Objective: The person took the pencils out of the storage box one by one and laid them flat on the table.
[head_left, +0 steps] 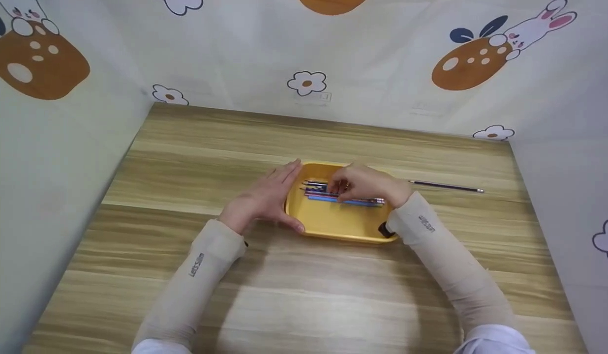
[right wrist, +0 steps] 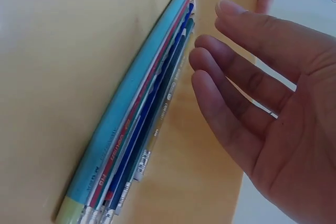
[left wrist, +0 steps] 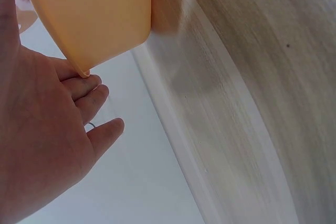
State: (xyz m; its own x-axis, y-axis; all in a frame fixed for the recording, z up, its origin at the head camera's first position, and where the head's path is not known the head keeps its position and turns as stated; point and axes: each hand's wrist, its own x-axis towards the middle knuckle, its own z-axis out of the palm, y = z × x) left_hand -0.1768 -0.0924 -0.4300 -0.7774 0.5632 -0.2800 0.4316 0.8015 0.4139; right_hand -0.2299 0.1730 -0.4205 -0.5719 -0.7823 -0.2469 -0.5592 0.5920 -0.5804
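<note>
A yellow plastic tray [head_left: 341, 222] stands on the table, with several pencils [right wrist: 137, 124] lying side by side in it. Among them are a thick light blue pencil [right wrist: 113, 121] and a red one [right wrist: 128, 124]. My left hand [head_left: 265, 197] rests against the tray's left side, thumb near the front corner and fingers stretched along the rim. Over the pencils hovers my right hand [head_left: 365, 183]; the right wrist view shows its fingers [right wrist: 220, 114] loosely bent, apart from the pencils, with nothing between them. To the tray's right lies a dark pencil [head_left: 446, 186] with a white end.
The wooden table [head_left: 304, 305] reaches back to a pale curtain [head_left: 245, 59] printed with rabbits, orange fruit and flowers. Similar pale sheets hang at the left and right table edges. A small black piece [head_left: 385, 229] sits at the right wrist, over the tray's front right corner.
</note>
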